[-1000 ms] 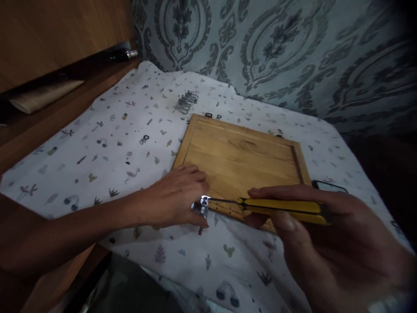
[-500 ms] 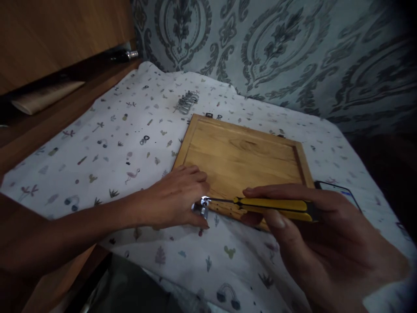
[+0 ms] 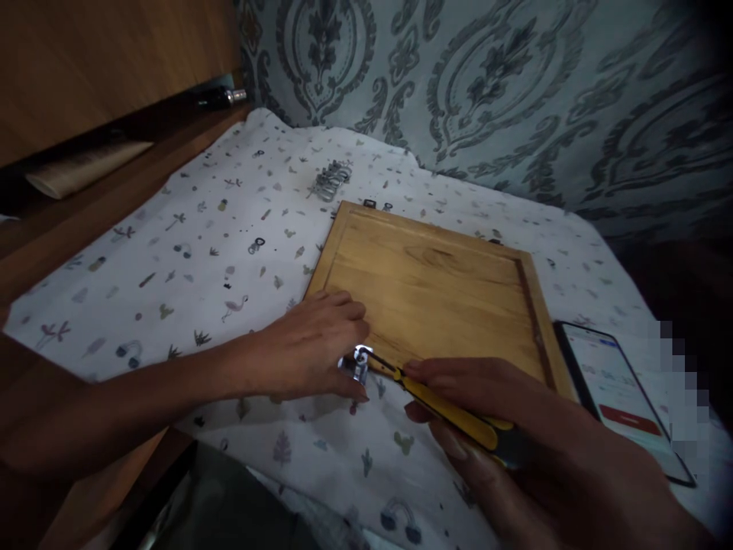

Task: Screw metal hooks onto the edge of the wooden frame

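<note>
The right hand (image 3: 550, 447) grips a yellow screwdriver (image 3: 450, 412), its tip at the metal fitting (image 3: 360, 365) by the wooden panel's (image 3: 440, 298) near left edge; screw work seems in hand. The left hand (image 3: 318, 344) curls there, exact grip hidden. Turning calls for a well-seated tip.

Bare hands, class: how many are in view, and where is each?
2: the bare left hand at the small shiny metal fitting; the bare right hand holding the yellow-and-black screwdriver. No others show.
</note>
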A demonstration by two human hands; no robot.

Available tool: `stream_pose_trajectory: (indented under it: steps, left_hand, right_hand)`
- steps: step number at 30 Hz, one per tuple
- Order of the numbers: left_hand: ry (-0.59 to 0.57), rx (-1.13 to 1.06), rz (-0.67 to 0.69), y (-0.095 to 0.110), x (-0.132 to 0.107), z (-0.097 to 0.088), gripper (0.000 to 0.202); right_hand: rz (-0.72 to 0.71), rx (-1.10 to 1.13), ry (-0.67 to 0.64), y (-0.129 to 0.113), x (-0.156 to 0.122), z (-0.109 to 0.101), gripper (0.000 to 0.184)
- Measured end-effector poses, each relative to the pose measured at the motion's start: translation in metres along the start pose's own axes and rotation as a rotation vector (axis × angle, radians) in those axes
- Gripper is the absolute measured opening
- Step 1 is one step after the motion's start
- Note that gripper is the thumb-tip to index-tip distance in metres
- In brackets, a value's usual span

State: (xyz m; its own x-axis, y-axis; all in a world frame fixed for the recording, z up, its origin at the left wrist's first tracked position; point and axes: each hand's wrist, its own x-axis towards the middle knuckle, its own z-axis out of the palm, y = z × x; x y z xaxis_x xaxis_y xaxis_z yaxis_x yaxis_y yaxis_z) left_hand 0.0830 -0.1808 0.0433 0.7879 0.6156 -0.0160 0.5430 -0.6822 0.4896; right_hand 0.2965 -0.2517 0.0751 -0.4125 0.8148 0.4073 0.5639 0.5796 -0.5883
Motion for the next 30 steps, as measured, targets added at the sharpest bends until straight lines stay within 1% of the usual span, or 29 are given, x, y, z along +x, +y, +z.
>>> stream_pose_trajectory:
  steps: [4, 7, 10, 16, 18, 20, 22, 24, 27, 28, 30]
  left_hand:
    - [0.004, 0.02, -0.004, 0.0, 0.0, 0.001, 0.041]
    - [0.009, 0.024, 0.005, -0.001, 0.0, 0.002, 0.042]
    - [0.002, 0.02, -0.002, -0.001, 0.0, 0.002, 0.041]
    - [-0.003, 0.03, -0.003, 0.0, 0.001, 0.0, 0.043]
    - [-0.004, 0.035, -0.006, 0.0, 0.001, 0.0, 0.043]
    - [0.011, 0.03, 0.003, 0.0, 0.001, 0.001, 0.042]
    - [0.026, 0.021, 0.013, 0.0, 0.001, 0.001, 0.041]
    - [0.033, 0.016, 0.016, -0.001, 0.001, 0.001, 0.041]
    - [0.036, 0.028, 0.019, -0.001, 0.001, 0.001, 0.041]
    - [0.036, 0.031, 0.021, -0.001, 0.001, 0.001, 0.041]
    - [0.037, 0.035, 0.022, -0.001, 0.0, 0.002, 0.041]
  right_hand:
    - [-0.005, 0.051, 0.055, 0.007, 0.0, 0.005, 0.02]
    - [-0.008, 0.091, 0.148, 0.015, 0.002, 0.01, 0.023]
    - [0.039, 0.104, 0.24, 0.018, 0.004, 0.013, 0.027]
    - [0.022, 0.044, 0.298, 0.015, 0.013, 0.015, 0.02]
    - [0.043, 0.066, 0.318, 0.013, 0.017, 0.016, 0.019]
    - [0.059, 0.134, 0.339, 0.011, 0.02, 0.017, 0.017]
    - [0.085, 0.191, 0.343, 0.01, 0.021, 0.018, 0.016]
    - [0.122, 0.228, 0.324, 0.01, 0.021, 0.017, 0.019]
    - [0.147, 0.252, 0.247, 0.011, 0.018, 0.015, 0.029]
    - [0.141, 0.246, 0.23, 0.011, 0.017, 0.014, 0.029]
    - [0.132, 0.19, 0.212, 0.011, 0.016, 0.013, 0.023]
